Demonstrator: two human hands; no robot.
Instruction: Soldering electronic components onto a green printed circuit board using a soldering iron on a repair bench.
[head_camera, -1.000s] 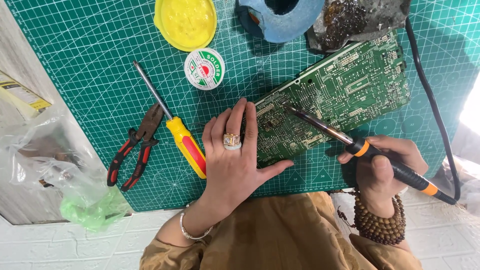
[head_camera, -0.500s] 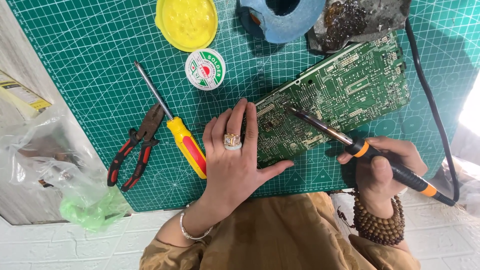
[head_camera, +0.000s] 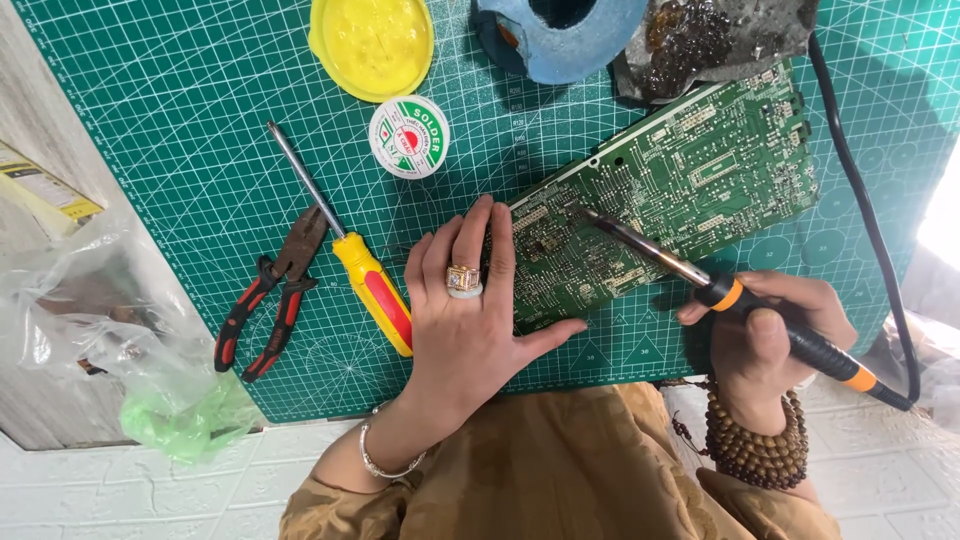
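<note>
A green circuit board (head_camera: 690, 180) lies tilted on the green cutting mat (head_camera: 180, 150). My left hand (head_camera: 470, 310), with a ring on one finger, lies flat with fingers spread on the board's near left end and pins it down. My right hand (head_camera: 770, 345) grips a black soldering iron with orange rings (head_camera: 770, 320). Its metal tip touches the board near the upper left part. A black cord (head_camera: 870, 240) runs from the iron around the right side.
A yellow-and-red screwdriver (head_camera: 350, 260) and red-handled pliers (head_camera: 270, 295) lie left of my left hand. A round solder tin (head_camera: 408, 137), a yellow lid (head_camera: 372, 45), a blue holder (head_camera: 560, 35) and a dark clump (head_camera: 700, 40) sit at the back. Plastic bags (head_camera: 110, 340) lie at the left.
</note>
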